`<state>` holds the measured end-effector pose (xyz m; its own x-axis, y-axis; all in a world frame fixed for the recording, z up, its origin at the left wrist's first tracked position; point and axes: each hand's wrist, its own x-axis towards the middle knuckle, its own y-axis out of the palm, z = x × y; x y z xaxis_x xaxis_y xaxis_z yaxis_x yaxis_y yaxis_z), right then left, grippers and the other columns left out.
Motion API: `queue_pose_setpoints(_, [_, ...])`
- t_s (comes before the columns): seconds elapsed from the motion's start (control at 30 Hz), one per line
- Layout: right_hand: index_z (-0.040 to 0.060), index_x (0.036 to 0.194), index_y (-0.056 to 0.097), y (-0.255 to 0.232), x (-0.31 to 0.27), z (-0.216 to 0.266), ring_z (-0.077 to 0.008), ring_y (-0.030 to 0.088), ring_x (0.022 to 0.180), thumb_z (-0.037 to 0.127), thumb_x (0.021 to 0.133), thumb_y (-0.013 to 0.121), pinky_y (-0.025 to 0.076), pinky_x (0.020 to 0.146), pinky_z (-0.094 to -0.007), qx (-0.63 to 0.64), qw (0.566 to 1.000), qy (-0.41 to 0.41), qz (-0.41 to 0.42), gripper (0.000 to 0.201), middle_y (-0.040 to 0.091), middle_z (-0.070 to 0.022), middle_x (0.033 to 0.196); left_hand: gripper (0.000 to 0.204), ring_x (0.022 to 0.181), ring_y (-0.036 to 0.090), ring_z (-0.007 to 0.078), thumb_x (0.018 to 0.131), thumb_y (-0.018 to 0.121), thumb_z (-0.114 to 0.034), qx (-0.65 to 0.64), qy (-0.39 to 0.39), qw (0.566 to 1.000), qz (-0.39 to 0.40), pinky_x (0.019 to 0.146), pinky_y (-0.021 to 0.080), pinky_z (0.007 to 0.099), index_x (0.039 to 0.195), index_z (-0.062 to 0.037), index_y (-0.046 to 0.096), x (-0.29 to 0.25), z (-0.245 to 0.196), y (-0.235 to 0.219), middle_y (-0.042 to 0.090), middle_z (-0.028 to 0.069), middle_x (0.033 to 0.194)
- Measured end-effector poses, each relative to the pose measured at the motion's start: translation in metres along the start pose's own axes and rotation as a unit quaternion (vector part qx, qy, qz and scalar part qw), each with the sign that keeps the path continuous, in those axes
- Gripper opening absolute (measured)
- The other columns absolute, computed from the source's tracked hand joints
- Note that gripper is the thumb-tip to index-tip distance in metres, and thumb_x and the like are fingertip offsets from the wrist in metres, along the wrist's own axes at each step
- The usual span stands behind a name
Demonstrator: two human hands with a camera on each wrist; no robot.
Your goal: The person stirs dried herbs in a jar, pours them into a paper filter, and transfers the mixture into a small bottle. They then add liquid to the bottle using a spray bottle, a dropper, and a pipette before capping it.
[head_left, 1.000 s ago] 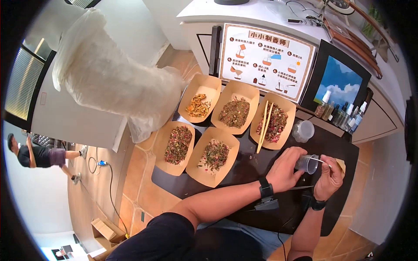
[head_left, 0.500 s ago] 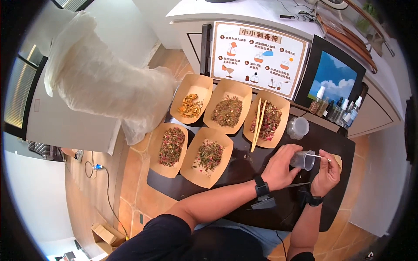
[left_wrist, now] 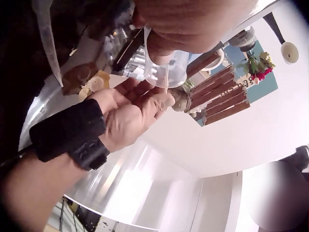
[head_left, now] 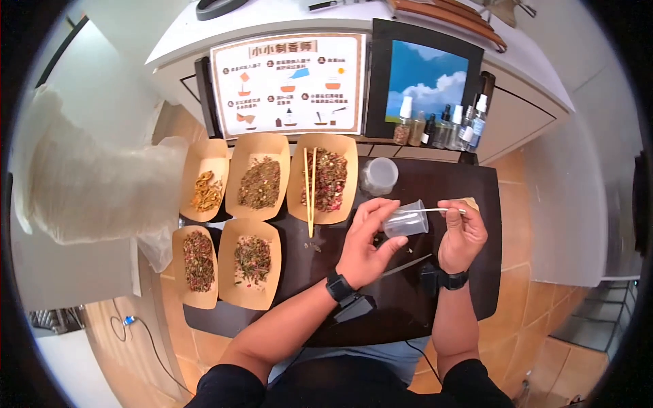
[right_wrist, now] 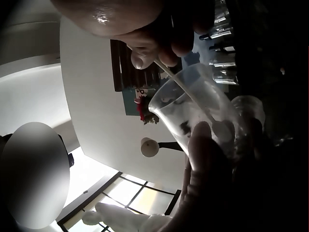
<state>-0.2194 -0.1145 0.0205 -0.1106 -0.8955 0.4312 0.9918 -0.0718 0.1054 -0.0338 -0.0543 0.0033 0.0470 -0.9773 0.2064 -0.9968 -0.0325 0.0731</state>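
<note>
My left hand (head_left: 364, 245) grips a clear plastic cup (head_left: 408, 223), thumb below and fingers above. The cup lies tilted on its side over the dark table, its mouth facing my right hand (head_left: 464, 239). Between thumb and fingers, the right hand pinches the handle of a thin white spoon (head_left: 445, 210). In the right wrist view the spoon's bowl (right_wrist: 223, 131) is down inside the cup, beside some dark bits. The left wrist view shows the cup's rim (left_wrist: 166, 82) close to the right fingers.
Several paper trays (head_left: 255, 204) of dried petals and herbs stand on the left, one with wooden tongs (head_left: 309, 194) across it. Behind the hands is a lidded clear jar (head_left: 379, 177). Small bottles (head_left: 442, 129) line up below an illustrated instruction board (head_left: 289, 85) and a picture.
The head view has turned right, so the table and trays sit further left and a person at far left has left the view. Both hands keep their holds on cup and spoon.
</note>
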Motion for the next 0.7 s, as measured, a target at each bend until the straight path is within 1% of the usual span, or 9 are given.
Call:
queue_pose_setpoints(0.07, [-0.0052,0.104,0.068,-0.005,0.0,0.002,-0.0155,0.067,0.085,0.01,0.098,0.072,0.052,0.076,-0.0265,-0.02,1.0,0.007,0.002,0.016,0.07,-0.0114,0.094,0.061,0.13,0.052,0.0233,0.095,0.074,-0.008,-0.025,-0.021,0.999,0.012,0.108,0.046,0.0358,0.15,-0.0025,0.048,0.0,0.003,0.0,0.047,0.0113,0.143])
queue_pose_setpoints(0.13, [-0.0053,0.104,0.068,-0.003,0.0,0.008,-0.0151,0.067,0.084,0.01,0.098,0.072,0.052,0.075,-0.0262,-0.017,1.0,0.013,0.014,0.017,0.07,-0.0112,0.093,0.064,0.131,0.05,0.022,0.1,0.066,-0.011,-0.076,0.005,0.997,0.008,0.111,0.042,0.0374,0.156,-0.002,0.037,0.001,0.005,0.002,0.048,0.0109,0.143])
queue_pose_setpoints(0.17, [-0.0053,0.104,0.068,-0.003,-0.001,0.01,-0.0147,0.066,0.083,0.01,0.098,0.072,0.052,0.075,-0.0259,-0.012,0.999,0.021,0.031,0.017,0.07,-0.011,0.092,0.064,0.131,0.05,0.022,0.1,0.066,-0.011,-0.076,0.004,0.997,0.016,0.111,0.042,0.0374,0.156,-0.002,0.037,0.0,0.006,0.003,0.048,0.0109,0.143])
queue_pose_setpoints(0.23, [-0.0055,0.104,0.069,-0.006,0.0,0.01,-0.0146,0.066,0.083,0.009,0.097,0.072,0.052,0.074,-0.0259,-0.011,0.998,0.026,0.054,0.016,0.071,-0.0116,0.093,0.065,0.132,0.05,0.022,0.104,0.061,-0.015,-0.189,-0.041,0.981,0.008,0.113,0.04,0.0384,0.16,-0.0027,0.029,-0.001,0.007,0.004,0.048,0.0114,0.145])
queue_pose_setpoints(0.27, [-0.0051,0.103,0.069,-0.004,-0.001,0.009,-0.0148,0.066,0.083,0.008,0.096,0.073,0.053,0.074,-0.0261,0.009,0.998,0.03,0.062,0.015,0.072,-0.0122,0.094,0.064,0.126,0.053,0.0207,0.106,0.057,-0.018,-0.186,-0.057,0.981,0.001,0.107,0.044,0.0364,0.16,-0.003,0.026,-0.001,0.006,0.005,0.049,0.0116,0.145])
queue_pose_setpoints(0.37, [-0.0036,0.104,0.071,0.002,-0.001,0.009,-0.0157,0.067,0.086,0.005,0.094,0.074,0.053,0.077,-0.027,0.035,0.998,0.011,0.049,0.013,0.074,-0.0136,0.097,0.059,0.107,0.059,0.0146,0.111,0.046,-0.034,-0.163,-0.09,0.983,0.005,0.09,0.05,0.0317,0.158,-0.0018,0.029,0.0,0.01,0.0,0.06,0.0088,0.13])
queue_pose_setpoints(0.5, [-0.0035,0.103,0.07,-0.001,-0.002,0.013,-0.0171,0.068,0.089,0.004,0.093,0.075,0.054,0.079,-0.0274,-0.018,0.998,-0.022,0.064,0.013,0.074,-0.0133,0.098,0.06,0.1,0.06,0.0132,0.112,0.036,-0.045,-0.165,-0.123,0.979,-0.003,0.084,0.05,0.0297,0.154,-0.0016,0.036,0.0,0.006,0.001,0.064,0.0071,0.12])
queue_pose_setpoints(0.57, [-0.003,0.103,0.07,-0.001,-0.005,0.018,-0.0175,0.069,0.089,0.003,0.093,0.075,0.054,0.079,-0.0277,-0.018,0.996,0.012,0.086,0.013,0.074,-0.0134,0.097,0.055,0.079,0.056,0.0087,0.114,0.03,-0.044,-0.134,-0.13,0.982,-0.036,0.071,0.047,0.0243,0.142,-0.0013,0.05,0.001,0.002,0.003,0.064,0.0034,0.099])
queue_pose_setpoints(0.7, [-0.0023,0.102,0.071,0.002,-0.006,0.021,-0.018,0.07,0.089,0.002,0.093,0.074,0.055,0.079,-0.0282,0.068,0.99,0.077,0.101,0.011,0.074,-0.0131,0.096,0.057,0.072,0.056,0.0086,0.113,0.028,-0.048,-0.079,-0.13,0.988,-0.032,0.065,0.047,0.0244,0.13,-0.0009,0.056,0.001,0.003,0.002,0.065,0.0038,0.095])
